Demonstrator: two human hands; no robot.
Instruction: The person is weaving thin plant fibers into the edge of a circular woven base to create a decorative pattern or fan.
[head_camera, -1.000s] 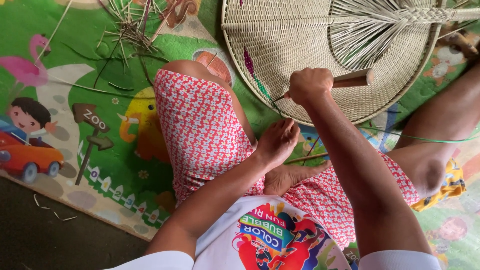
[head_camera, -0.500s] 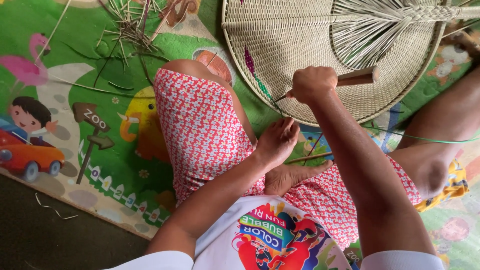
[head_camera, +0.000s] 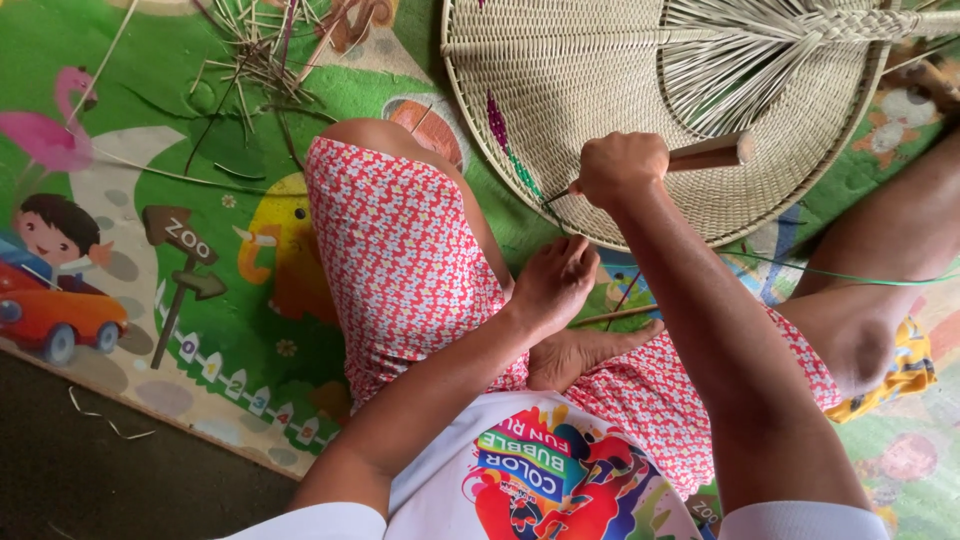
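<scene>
Person sits cross-legged on a colourful play mat (head_camera: 250, 330), seen from above. Right hand (head_camera: 620, 168) is closed in a fist round a wooden-handled tool (head_camera: 705, 153); handle sticks out to the right of the fist, thin metal tip (head_camera: 557, 196) pokes out left and down, touching the near rim of a big round woven tray (head_camera: 600, 90). Tool's long axis runs roughly left-right, slight tilt, tip lower. Tray lies flat on the mat just beyond the hand, its edge curving under the fist; unwoven strands (head_camera: 740, 70) fan from a plaited rib in its upper right part.

Left hand (head_camera: 555, 285) sits below and a bit left of the right, fingers loosely curled, resting by the knee in the red patterned shorts (head_camera: 400, 250); cannot tell if it pinches anything. A thin stick (head_camera: 615, 316) lies just beside it, near a bare foot. So right hand is the 1 at the rim; left is near, not touching the tray.

Loose reed offcuts (head_camera: 255, 60) lie well apart, upper left. A green strand (head_camera: 850, 275) crosses the right leg.
</scene>
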